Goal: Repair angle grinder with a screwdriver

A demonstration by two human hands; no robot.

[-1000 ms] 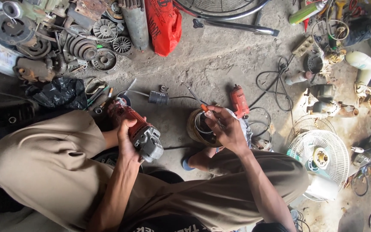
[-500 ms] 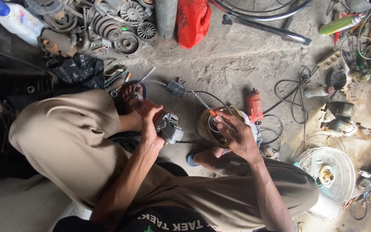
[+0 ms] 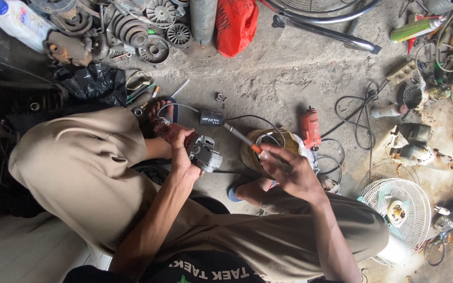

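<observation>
Left hand (image 3: 180, 152) is curled tight around a red-and-grey angle grinder (image 3: 195, 149), gripping its red body while the grey metal gear head points toward the other hand; the tool is held just above the concrete floor (image 3: 289, 78), between the person's knees. Right hand (image 3: 289, 173) has its fingers pinched around the orange handle of a thin screwdriver (image 3: 242, 140), whose shaft slants up and left toward a small black box on a cable (image 3: 212, 118) lying on the floor. Just beyond the right hand sits a round woven basket (image 3: 252, 152), and beside it lies a red power drill (image 3: 310, 128) with black cords looping away.

The workshop floor is grey, dusty and crowded. A heap of metal pulleys and gears (image 3: 132, 26) fills the top left, with a white plastic bottle (image 3: 19, 21) at its edge and a crumpled black plastic bag (image 3: 95, 84) below. A red plastic bag (image 3: 236, 23) lies at the top centre. A white fan grille (image 3: 402, 209) rests at the lower right, near the person's knee.
</observation>
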